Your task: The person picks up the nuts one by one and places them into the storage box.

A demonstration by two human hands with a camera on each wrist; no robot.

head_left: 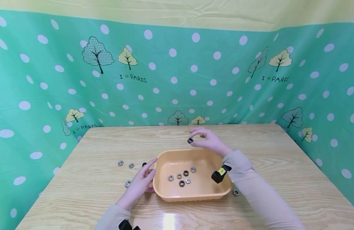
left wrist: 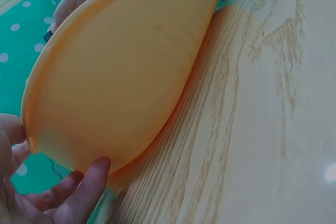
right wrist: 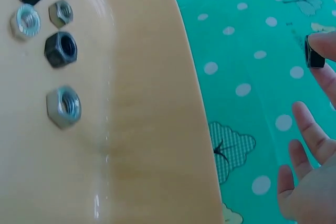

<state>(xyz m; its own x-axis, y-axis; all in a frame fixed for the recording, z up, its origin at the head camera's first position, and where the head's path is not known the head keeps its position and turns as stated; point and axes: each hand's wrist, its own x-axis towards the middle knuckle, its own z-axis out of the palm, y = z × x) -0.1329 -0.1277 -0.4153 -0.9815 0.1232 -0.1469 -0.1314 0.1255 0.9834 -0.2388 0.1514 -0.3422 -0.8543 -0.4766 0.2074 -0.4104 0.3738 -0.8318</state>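
Note:
Above the far rim of a shallow peach plastic tray [head_left: 199, 188], my right hand [head_left: 208, 140] pinches a black hex nut [head_left: 190, 140] between thumb and finger. The right wrist view shows the same nut [right wrist: 315, 53] at the fingertips, the other fingers spread apart. My left hand [head_left: 140, 183] rests against the tray's left end. In the left wrist view its fingers [left wrist: 97, 179] touch the outer wall [left wrist: 126, 66] without visibly wrapping round it. Inside the tray lie several hex nuts, some black, like this one [head_left: 181, 183], and some silver, like this one [head_left: 193, 170].
Left of the tray, silver nuts [head_left: 120, 163] [head_left: 131, 165] [head_left: 128, 183] and a black nut [head_left: 144, 164] lie on the wooden table [head_left: 87, 191]. Another silver nut [head_left: 236, 192] lies by the tray's right end, near my right forearm. A green dotted curtain [head_left: 165, 80] hangs behind the table.

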